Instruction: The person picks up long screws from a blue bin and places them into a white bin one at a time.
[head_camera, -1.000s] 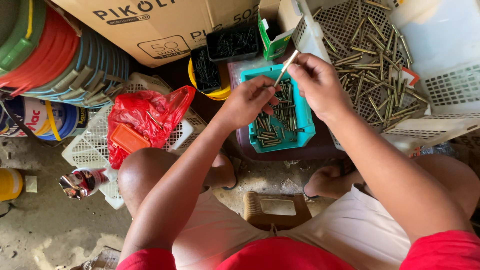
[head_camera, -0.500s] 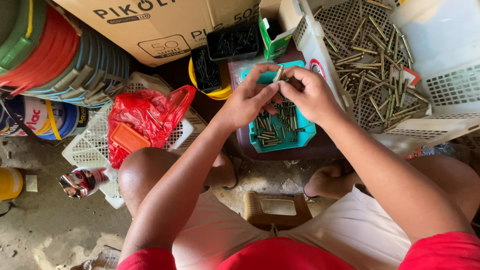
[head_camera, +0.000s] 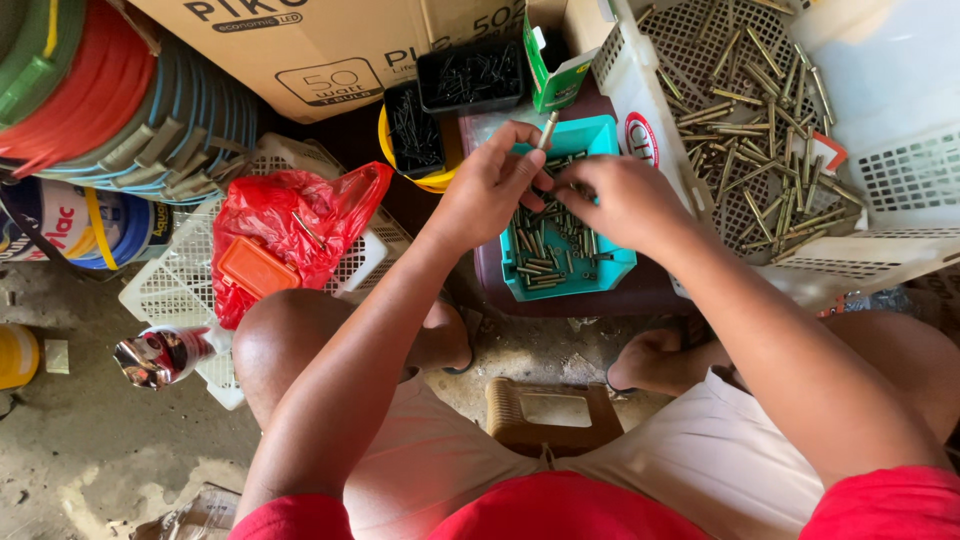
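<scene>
The left hand (head_camera: 490, 190) pinches a small metal bolt (head_camera: 547, 130) between thumb and fingers; the bolt stands nearly upright and its top shows above the fingertips. The right hand (head_camera: 625, 200) is just beside the left one, with fingers curled together over the teal tray (head_camera: 612, 262). It seems to grip a small piece, but what it holds is hidden, so I cannot tell. Both hands hover over this tray, which lies on a dark red stool (head_camera: 560, 298) and holds many short bolts of the same kind.

To the right of the tray stands a white plastic basket (head_camera: 640, 100) with longer metal bolts spread on its perforated floor. Behind the hands there are two black trays (head_camera: 470, 75) of dark screws, one resting on a yellow container (head_camera: 432, 180), and a green and white carton (head_camera: 555, 65). At the left, a red plastic bag (head_camera: 290, 225) lies in another white basket (head_camera: 170, 290), with an orange box (head_camera: 258, 268) against it. A big cardboard box (head_camera: 330, 50) and stacked coloured buckets (head_camera: 110, 100) are behind. The person sits low, knees apart, over a concrete floor (head_camera: 90, 450).
</scene>
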